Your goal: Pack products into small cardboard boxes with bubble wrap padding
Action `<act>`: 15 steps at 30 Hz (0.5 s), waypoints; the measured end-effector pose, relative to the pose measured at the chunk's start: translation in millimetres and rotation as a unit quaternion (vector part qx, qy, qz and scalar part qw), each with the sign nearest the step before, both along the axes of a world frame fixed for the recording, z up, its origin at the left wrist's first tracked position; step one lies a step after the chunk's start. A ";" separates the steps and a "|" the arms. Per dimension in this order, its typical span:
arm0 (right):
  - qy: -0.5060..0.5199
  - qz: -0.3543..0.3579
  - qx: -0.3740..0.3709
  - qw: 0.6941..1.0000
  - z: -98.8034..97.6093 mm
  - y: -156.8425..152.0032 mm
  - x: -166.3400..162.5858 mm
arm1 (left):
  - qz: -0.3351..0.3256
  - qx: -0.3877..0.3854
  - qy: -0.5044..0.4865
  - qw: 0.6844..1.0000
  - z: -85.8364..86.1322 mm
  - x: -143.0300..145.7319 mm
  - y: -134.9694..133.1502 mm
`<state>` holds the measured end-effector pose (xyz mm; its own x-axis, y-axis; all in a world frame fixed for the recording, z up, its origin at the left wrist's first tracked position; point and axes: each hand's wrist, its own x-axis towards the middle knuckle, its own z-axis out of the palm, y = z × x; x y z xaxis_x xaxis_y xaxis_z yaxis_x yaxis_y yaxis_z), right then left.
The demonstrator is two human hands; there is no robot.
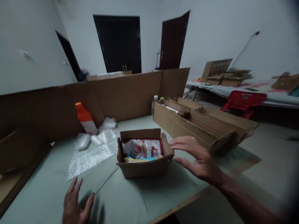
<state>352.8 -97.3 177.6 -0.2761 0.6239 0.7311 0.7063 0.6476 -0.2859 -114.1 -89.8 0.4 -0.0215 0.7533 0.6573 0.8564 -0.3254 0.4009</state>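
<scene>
A small open cardboard box stands in the middle of the table, with snack packets inside. My right hand hovers just right of the box, fingers stretched out toward its right flap, holding nothing. My left hand lies low at the table's near edge, fingers spread, empty, well left of the box.
Bubble wrap and an orange-capped bottle lie at the left. A stack of flattened cartons sits at the right. A cardboard wall borders the table's back. A red chair and another table stand beyond.
</scene>
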 end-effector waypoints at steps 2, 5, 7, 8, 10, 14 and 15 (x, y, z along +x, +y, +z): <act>0.126 -0.075 -0.039 0.988 -15.0 -13.7 8.7 | -0.065 -0.043 -0.043 0.996 13.4 36.2 -20.3; 0.263 -0.144 -0.214 0.930 -50.0 -8.2 12.1 | -0.115 -0.130 -0.138 0.975 24.2 81.4 -33.9; 0.310 -0.108 -0.329 0.885 -76.5 5.0 5.2 | -0.129 -0.188 -0.213 0.950 24.4 104.0 -30.9; 0.331 -0.077 -0.366 0.866 -88.6 11.9 -0.6 | -0.140 -0.211 -0.249 0.935 23.3 113.0 -26.9; 0.375 -0.023 -0.402 0.835 -107.6 23.2 -15.0 | -0.168 -0.234 -0.312 0.905 20.6 126.0 -16.8; 0.429 0.029 -0.414 0.802 -119.9 31.1 -45.7 | -0.166 -0.239 -0.377 0.879 16.9 129.7 -9.1; 0.430 0.042 -0.424 0.796 -118.1 31.0 -54.2 | -0.143 -0.235 -0.384 0.881 15.3 125.7 -12.2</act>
